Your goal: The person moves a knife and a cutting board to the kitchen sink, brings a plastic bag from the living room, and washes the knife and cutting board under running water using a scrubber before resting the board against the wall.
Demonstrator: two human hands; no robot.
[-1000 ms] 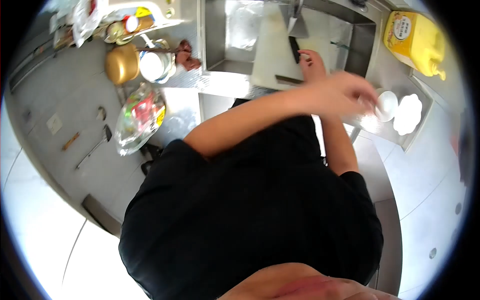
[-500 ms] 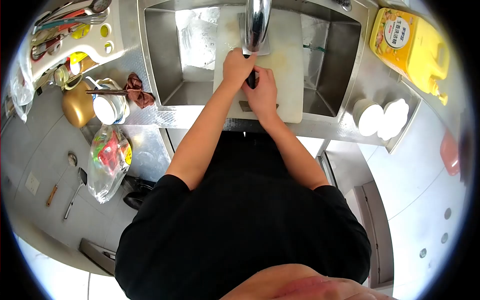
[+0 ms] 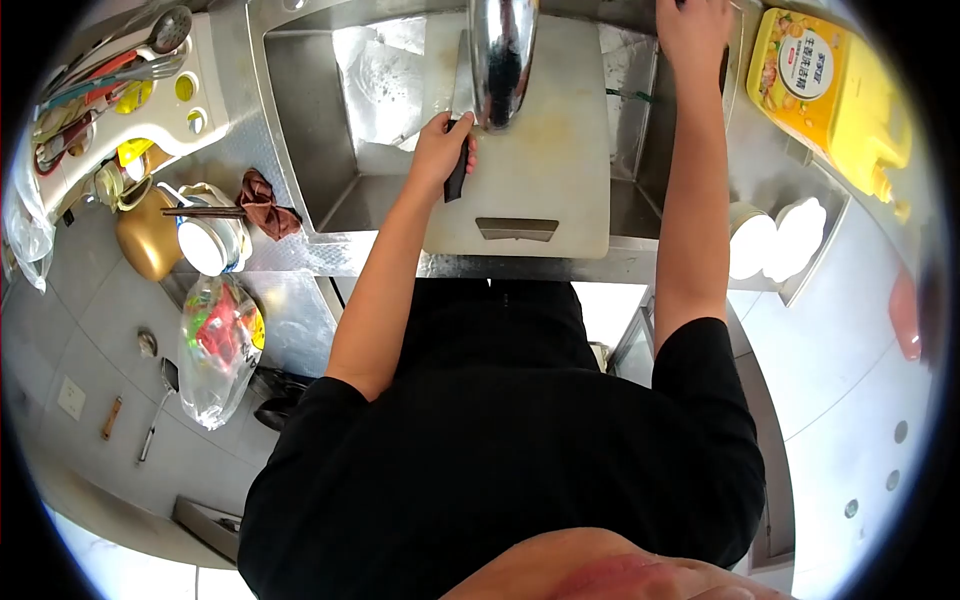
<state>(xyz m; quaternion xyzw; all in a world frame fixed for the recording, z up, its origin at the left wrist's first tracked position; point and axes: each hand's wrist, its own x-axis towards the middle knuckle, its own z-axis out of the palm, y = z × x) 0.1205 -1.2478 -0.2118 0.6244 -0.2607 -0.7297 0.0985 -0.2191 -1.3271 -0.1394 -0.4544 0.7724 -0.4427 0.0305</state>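
Note:
My left hand (image 3: 440, 150) is closed around the black handle of a kitchen knife (image 3: 456, 180). The knife's blade points away from me over the white cutting board (image 3: 555, 170), partly behind the chrome faucet (image 3: 503, 60). The board lies across the steel sink (image 3: 315, 110), with a dark slot near its close end. At the top edge, beyond the sink's right side, my right hand (image 3: 695, 38) has its fingers curled. A small dark thing shows at those fingers, but the frame edge cuts it off.
To the right stand a yellow detergent jug (image 3: 840, 100) and white bowls (image 3: 750, 245). At left are a utensil rack (image 3: 150, 115), a brown cloth (image 3: 266, 205), chopsticks (image 3: 205, 212) on a container, and a plastic bag (image 3: 220, 350). The faucet hangs low over the board.
My right hand has left the knife and moved up and right past the sink. My left hand now holds the knife alone, shifted left and turned more edge-on. The view has shifted slightly.

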